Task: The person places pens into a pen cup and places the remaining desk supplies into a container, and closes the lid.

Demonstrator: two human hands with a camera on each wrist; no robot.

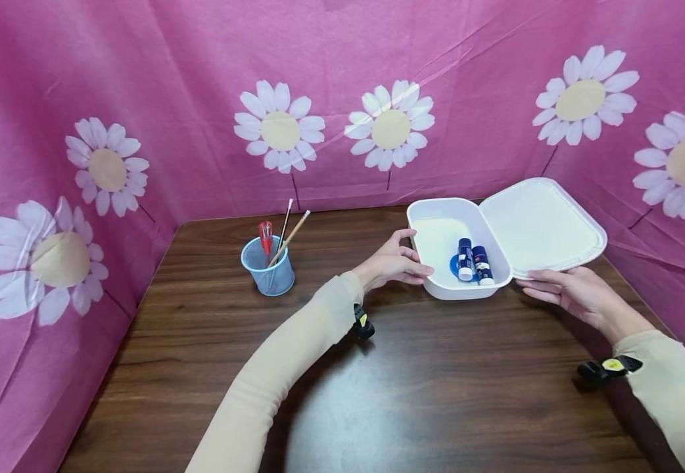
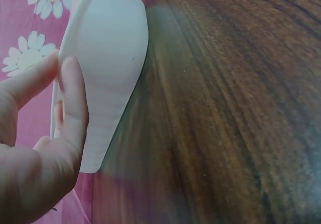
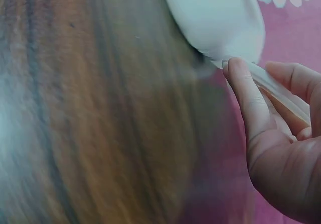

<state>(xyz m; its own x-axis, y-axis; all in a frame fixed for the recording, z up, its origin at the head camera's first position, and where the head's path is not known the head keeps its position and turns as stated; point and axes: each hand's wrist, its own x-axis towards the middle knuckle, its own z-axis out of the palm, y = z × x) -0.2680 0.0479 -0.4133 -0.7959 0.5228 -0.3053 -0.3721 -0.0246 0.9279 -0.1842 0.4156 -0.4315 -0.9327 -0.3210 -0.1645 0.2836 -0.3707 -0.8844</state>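
A white plastic box (image 1: 431, 233) stands on the table's right side with its hinged lid (image 1: 543, 226) swung out to the right. At the box's left side, my left hand (image 1: 392, 263) holds the wall, thumb and fingers at the rim. My right hand (image 1: 573, 292) pinches the lid's near edge; in the right wrist view the lid's edge (image 3: 278, 91) lies between thumb and fingers. Inside the box are two dark blue glue sticks (image 1: 465, 253) with white ends. Under them shows part of a round blue item (image 1: 454, 266), mostly hidden.
A light blue mesh pen cup (image 1: 274, 279) stands left of the box, holding a red pen (image 1: 266, 238) and two pencils (image 1: 292, 235). The brown wooden table (image 1: 413, 394) meets a pink flowered curtain (image 1: 200, 131) at the back and sides.
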